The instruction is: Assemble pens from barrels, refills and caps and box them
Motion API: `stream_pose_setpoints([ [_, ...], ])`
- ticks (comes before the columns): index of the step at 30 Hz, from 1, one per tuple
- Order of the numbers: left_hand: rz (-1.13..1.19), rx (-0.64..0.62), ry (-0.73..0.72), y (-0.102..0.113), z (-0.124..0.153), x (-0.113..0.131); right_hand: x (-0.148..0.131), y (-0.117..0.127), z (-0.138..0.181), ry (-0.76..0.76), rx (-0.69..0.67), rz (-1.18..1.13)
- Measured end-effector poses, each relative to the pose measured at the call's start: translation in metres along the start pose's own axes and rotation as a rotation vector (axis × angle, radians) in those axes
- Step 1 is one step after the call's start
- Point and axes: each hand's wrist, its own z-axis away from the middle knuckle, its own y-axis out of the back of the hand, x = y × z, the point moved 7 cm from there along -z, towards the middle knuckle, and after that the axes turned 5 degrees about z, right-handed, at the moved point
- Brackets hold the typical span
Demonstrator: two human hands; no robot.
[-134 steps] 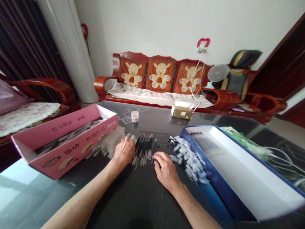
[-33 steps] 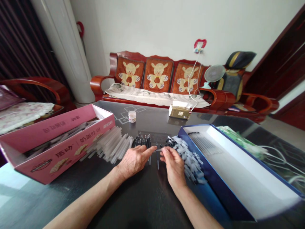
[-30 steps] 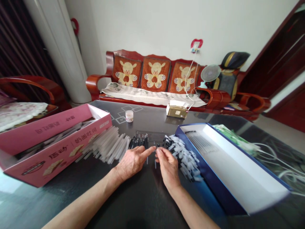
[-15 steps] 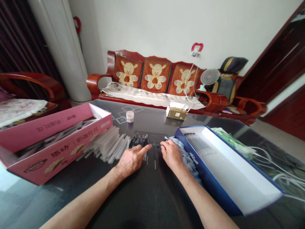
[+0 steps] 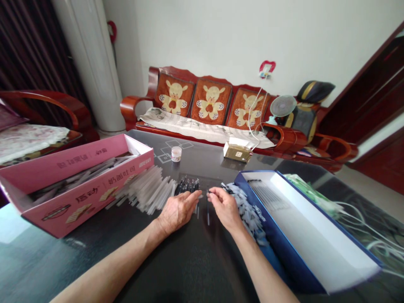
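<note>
My left hand (image 5: 178, 209) lies flat on the dark table (image 5: 189, 265), fingers stretched out over the near ends of a row of black pen refills (image 5: 188, 185). My right hand (image 5: 224, 206) is curled, its thumb and fingers pinched together just right of the refills; what it pinches is too small to make out. One loose refill (image 5: 208, 216) lies between the hands. A pile of clear pen barrels (image 5: 148, 191) sits left of my left hand. A heap of pale caps (image 5: 249, 212) lies under and right of my right hand.
A pink carton (image 5: 75, 185) with more clear parts stands at the left. A blue-and-white box (image 5: 315, 240) with a few refills at its far end stands at the right, cables beyond it. A small jar (image 5: 176, 154) and a tissue box (image 5: 237, 152) sit further back.
My right hand has come back from the cap heap toward the refills with fingers pinched. My left hand has stayed flat on the refill row.
</note>
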Motion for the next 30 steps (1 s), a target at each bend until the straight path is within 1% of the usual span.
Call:
stream_pose_setpoints([
  [2,-0.007,0.007,-0.008,0.0,0.0,0.001,0.011,-0.011,0.016,-0.16,-0.01,-0.313],
  [3,-0.009,0.004,-0.014,-0.001,0.001,0.002,0.015,-0.016,0.022,-0.215,-0.004,-0.415],
  [5,-0.011,-0.012,-0.023,-0.002,0.001,0.003,0.02,-0.022,0.03,-0.261,0.029,-0.538],
  [7,-0.01,-0.029,-0.032,-0.002,0.001,0.005,0.021,-0.023,0.03,-0.252,0.045,-0.589],
  [9,-0.011,-0.033,-0.04,-0.002,0.0,0.006,0.02,-0.022,0.027,-0.228,0.046,-0.592],
  [15,-0.021,-0.043,-0.045,-0.004,0.001,0.005,0.011,-0.017,0.026,-0.19,0.057,-0.504],
  [23,-0.035,-0.132,-0.031,-0.006,0.001,0.006,0.007,-0.02,0.026,-0.133,0.01,-0.416],
  [26,-0.042,-0.165,-0.028,-0.006,0.0,0.006,0.009,-0.018,0.025,-0.109,0.021,-0.378],
  [30,-0.032,-0.183,-0.013,-0.007,-0.001,0.005,0.011,-0.019,0.025,-0.117,0.035,-0.367],
])
